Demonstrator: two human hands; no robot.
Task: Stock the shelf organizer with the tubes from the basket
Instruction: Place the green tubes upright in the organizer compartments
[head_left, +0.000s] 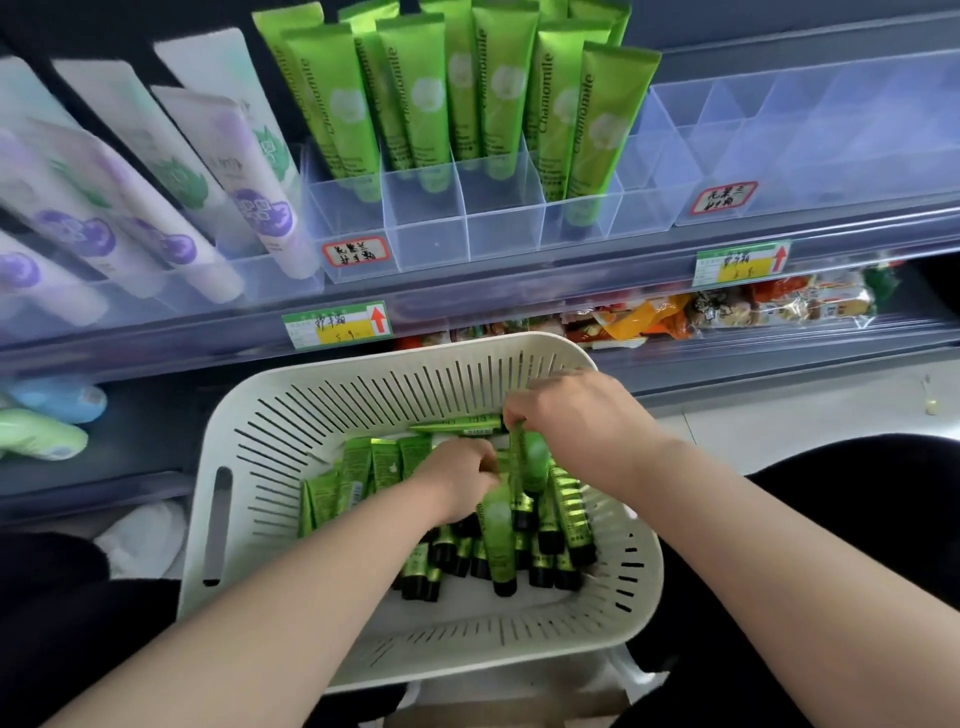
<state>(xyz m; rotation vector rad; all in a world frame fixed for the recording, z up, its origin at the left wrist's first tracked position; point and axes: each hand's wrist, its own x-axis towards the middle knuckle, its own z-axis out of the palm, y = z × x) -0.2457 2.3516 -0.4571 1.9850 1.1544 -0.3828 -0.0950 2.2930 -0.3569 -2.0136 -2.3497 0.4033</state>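
A white slotted basket sits below the shelf and holds several green tubes with black caps. My right hand is inside the basket and grips green tubes near the far wall, one lying sideways. My left hand reaches into the pile beside it, fingers curled round a green tube. On the shelf above stands the clear organizer with several green Chamomile tubes upright in its back compartments; its front compartments hold nothing.
White tubes with purple and green prints lean at the left of the shelf. A second clear divider box stands at the right. Price tags hang on the shelf edge. Snack packets lie on the shelf underneath.
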